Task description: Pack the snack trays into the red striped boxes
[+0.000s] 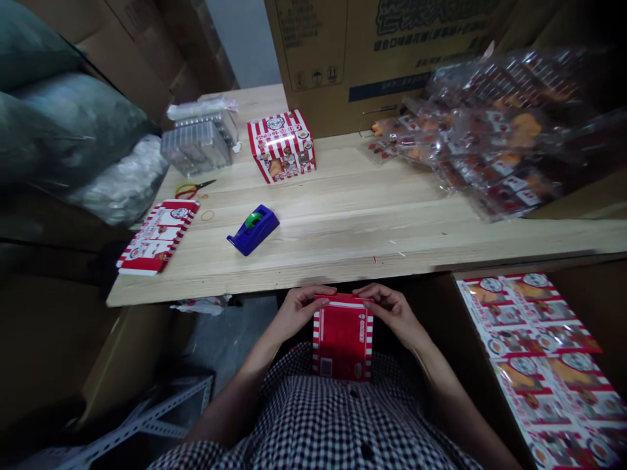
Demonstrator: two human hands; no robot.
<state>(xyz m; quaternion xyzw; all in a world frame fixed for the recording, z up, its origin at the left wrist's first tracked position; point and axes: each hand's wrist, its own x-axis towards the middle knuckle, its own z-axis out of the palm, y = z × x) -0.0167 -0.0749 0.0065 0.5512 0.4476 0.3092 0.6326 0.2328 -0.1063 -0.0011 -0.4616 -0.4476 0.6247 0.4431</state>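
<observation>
Close to my body, below the table's front edge, I hold a red box (343, 336) with red-and-white striped sides and a barcode low on its face. My left hand (301, 313) grips its upper left corner, thumb on the face and fingers behind the top edge. At the upper right corner my right hand (392, 312) pinches it the same way. The box's far side is hidden from me. Beyond my hands, a blue tape dispenser (255, 230) with a green roll stands on the table (337, 222).
Flat striped cartons (159, 238) lie at the table's left, near yellow-handled scissors (193, 189). A striped box (283, 147) and clear plastic cases (196, 140) stand behind. Plastic-wrapped packets (504, 143) are heaped at right. Printed packages (543, 365) fill a carton on my right.
</observation>
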